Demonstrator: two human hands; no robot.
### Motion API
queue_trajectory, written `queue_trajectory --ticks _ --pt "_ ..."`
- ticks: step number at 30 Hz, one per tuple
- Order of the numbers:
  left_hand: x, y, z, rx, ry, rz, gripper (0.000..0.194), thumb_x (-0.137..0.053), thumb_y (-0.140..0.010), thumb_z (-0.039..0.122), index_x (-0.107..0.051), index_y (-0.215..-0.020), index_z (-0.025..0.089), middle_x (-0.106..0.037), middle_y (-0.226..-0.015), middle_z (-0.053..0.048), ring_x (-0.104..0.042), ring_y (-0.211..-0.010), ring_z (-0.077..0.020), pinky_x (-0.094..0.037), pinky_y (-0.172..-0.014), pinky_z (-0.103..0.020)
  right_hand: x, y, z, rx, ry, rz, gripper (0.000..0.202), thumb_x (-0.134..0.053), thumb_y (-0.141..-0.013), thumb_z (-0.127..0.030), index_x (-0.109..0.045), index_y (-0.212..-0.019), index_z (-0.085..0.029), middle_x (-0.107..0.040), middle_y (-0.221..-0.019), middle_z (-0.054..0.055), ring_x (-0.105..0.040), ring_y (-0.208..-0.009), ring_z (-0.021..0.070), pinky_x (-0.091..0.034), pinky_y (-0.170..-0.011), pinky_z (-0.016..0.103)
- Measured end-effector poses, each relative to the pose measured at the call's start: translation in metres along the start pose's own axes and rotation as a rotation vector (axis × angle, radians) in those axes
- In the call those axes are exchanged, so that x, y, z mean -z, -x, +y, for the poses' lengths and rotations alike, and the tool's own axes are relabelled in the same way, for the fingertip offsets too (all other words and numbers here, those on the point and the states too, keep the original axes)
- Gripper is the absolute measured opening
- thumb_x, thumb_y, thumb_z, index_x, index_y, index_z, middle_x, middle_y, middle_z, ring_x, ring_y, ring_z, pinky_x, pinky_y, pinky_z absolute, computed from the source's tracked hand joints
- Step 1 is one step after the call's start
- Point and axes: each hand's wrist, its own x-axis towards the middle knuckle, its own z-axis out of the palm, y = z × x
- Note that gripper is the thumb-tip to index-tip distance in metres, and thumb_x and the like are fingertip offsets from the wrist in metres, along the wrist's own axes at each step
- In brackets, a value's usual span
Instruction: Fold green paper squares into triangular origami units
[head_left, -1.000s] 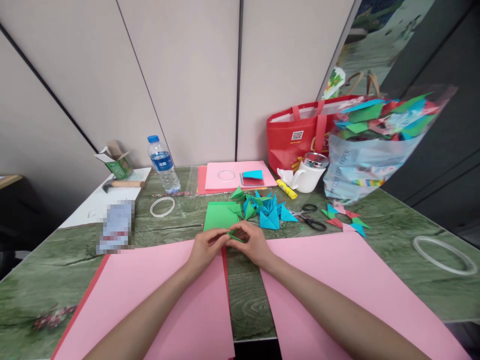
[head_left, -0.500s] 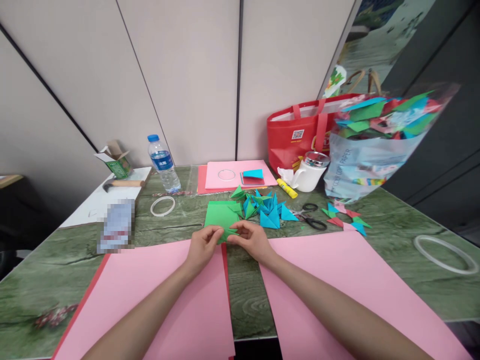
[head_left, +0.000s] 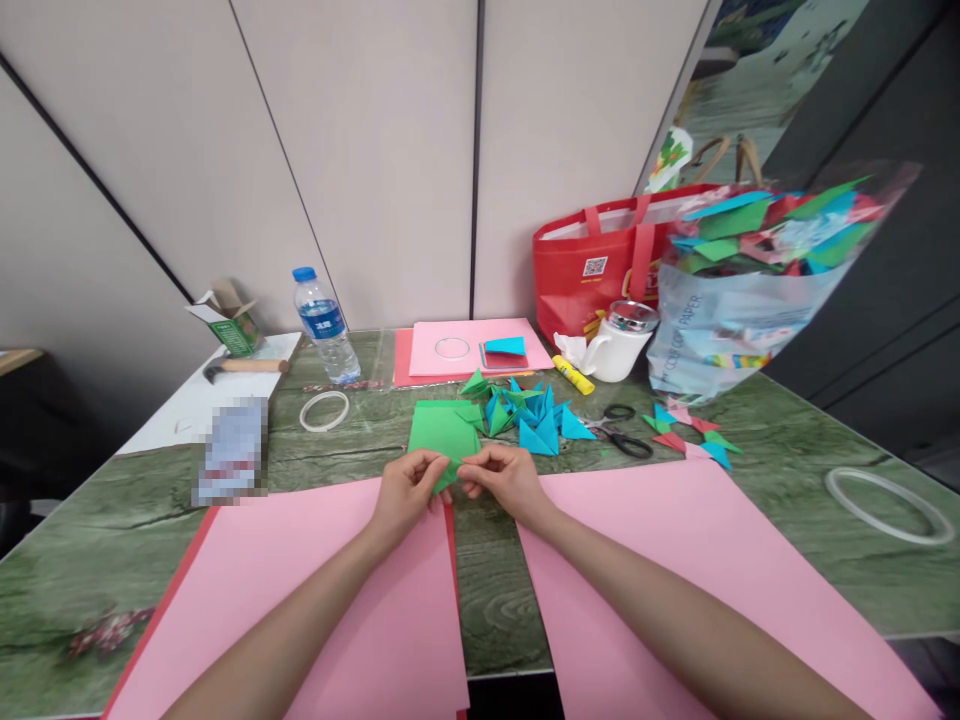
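Note:
A small piece of green folded paper (head_left: 447, 478) is pinched between the thumb and fingers of my left hand (head_left: 407, 492). From the other side, my right hand (head_left: 511, 482) has its thumb and fingertips closed on the paper's right edge. Just behind the hands lies a stack of green paper squares (head_left: 439, 425). Right of that stack sits a pile of folded blue and green paper pieces (head_left: 538, 432). Scissors with black handles (head_left: 628, 445) rest beside the pile. My fingers hide part of the held paper's folds.
Large pink sheets (head_left: 352, 580) lie under both forearms. At the back stand a water bottle (head_left: 328, 330), white mug (head_left: 619, 350), red bag (head_left: 574, 275) and plastic bag of folded paper (head_left: 739, 310). A hammer (head_left: 247, 366) lies left; a paper ring (head_left: 694, 432) lies right.
The green paper has turned in my fingers and now stands more upright. My right hand's fingers have drawn in to a tighter pinch at its edge.

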Motion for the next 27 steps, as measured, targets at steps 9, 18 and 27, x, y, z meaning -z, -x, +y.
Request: queue_trajectory --ticks 9,18,27 --pt "-0.003 -0.002 0.002 -0.004 0.147 0.035 0.033 -0.066 -0.063 0.030 -0.060 -0.090 0.012 -0.062 -0.053 0.001 -0.057 -0.045 -0.0128 -0.047 -0.046 -0.024 0.008 -0.009 0.001 0.098 -0.077 0.101 0.023 -0.065 -0.065 -0.037 -0.054 -0.070 -0.017 -0.060 -0.059 -0.002 -0.059 -0.053 0.0122 -0.049 -0.056 0.026" --pt "-0.001 0.002 0.003 -0.125 0.017 0.048 0.019 -0.059 -0.071 0.031 -0.063 -0.063 0.014 -0.062 -0.050 0.000 -0.058 -0.045 -0.0120 -0.048 -0.047 -0.022 0.010 -0.006 -0.001 0.137 0.034 0.027 0.022 -0.067 -0.062 -0.030 -0.057 -0.080 -0.019 -0.057 -0.061 -0.003 -0.056 -0.055 0.0122 -0.046 -0.056 0.026" --pt "-0.001 0.003 0.003 -0.135 0.019 0.046 0.023 -0.057 -0.074 0.032 -0.062 -0.065 0.012 -0.066 -0.056 -0.004 -0.062 -0.050 -0.0144 -0.052 -0.052 -0.025 0.012 -0.008 0.002 0.166 0.208 0.080 0.016 -0.066 -0.062 -0.031 -0.059 -0.067 -0.017 -0.059 -0.063 -0.001 -0.054 -0.057 0.0124 -0.042 -0.055 0.024"
